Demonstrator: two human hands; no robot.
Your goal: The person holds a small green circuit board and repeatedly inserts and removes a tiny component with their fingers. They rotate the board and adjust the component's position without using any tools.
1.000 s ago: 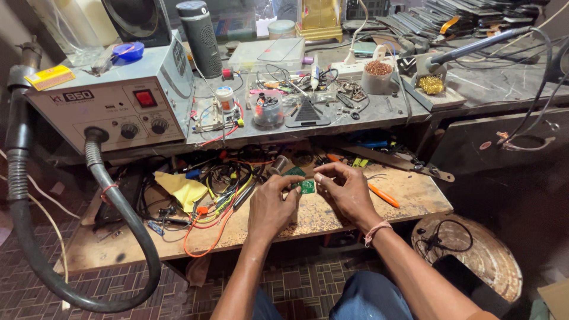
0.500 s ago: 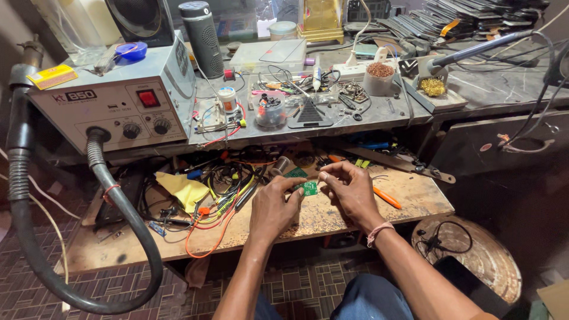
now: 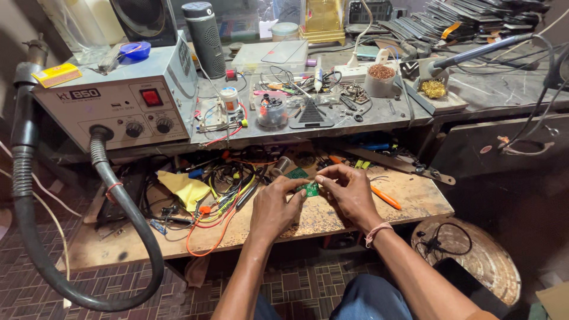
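Over the table [image 3: 415, 204], my left hand [image 3: 274, 208] and right hand [image 3: 349, 192] still pinch the small green board [image 3: 309, 189], fingers closed; nothing has shifted.

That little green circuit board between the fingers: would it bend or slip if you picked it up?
The green circuit board is probably stiff: it stays flat though pinched only at its edges by the left hand and right hand. It seems light, since fingertips alone carry it above the wooden shelf. Being small and thin, it could slip from a loose pinch.
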